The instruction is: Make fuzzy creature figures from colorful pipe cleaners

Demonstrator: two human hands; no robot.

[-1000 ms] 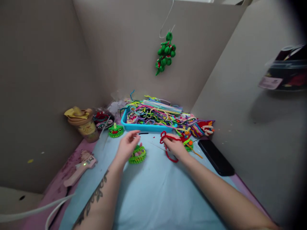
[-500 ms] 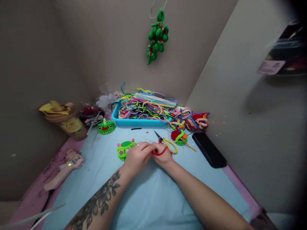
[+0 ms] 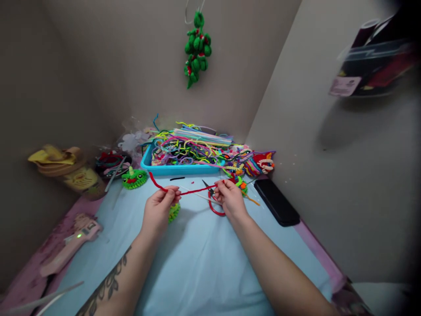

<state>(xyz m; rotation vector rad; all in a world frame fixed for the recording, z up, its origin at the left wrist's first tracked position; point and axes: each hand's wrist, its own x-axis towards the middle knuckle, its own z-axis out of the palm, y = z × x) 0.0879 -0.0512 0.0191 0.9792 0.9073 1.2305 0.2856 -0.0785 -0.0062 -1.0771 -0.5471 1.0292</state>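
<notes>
Red pipe cleaner (image 3: 194,190), fuzzy, thin, stretched level above the blue mat (image 3: 204,263).
Left hand (image 3: 159,210) pinches one stretch, right hand (image 3: 230,199) the other; fingers closed, wrists low, forearms converging near the blue tray (image 3: 174,169).

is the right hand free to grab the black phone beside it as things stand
Probably not right away: the right hand is pinching the red pipe cleaner with the left hand. The black phone lies close, with nothing between.
</notes>
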